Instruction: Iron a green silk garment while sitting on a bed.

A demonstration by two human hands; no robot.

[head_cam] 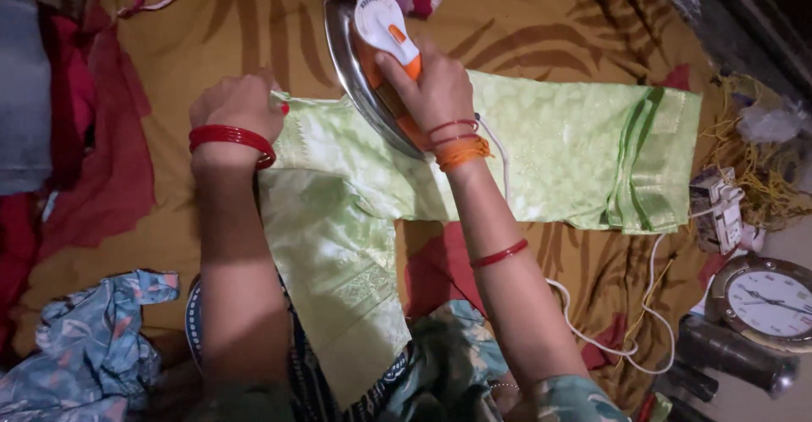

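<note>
The right hand (436, 92) grips the orange handle of an iron (372, 58), tilted on its edge over a light green blouse (541, 147) spread flat on a brown patterned bedsheet (220, 41). The left hand (237, 105), closed, pinches the blouse's edge just beside the iron. A white cord (630, 350) trails toward a round clock (768, 301) at the right. A blue floral cloth (85, 354) lies bunched at lower left.

A round wall clock (768, 302) lies at the bedspread's (211, 50) lower right edge; blue floral cloth (80, 350) bunches at its lower left corner.
</note>
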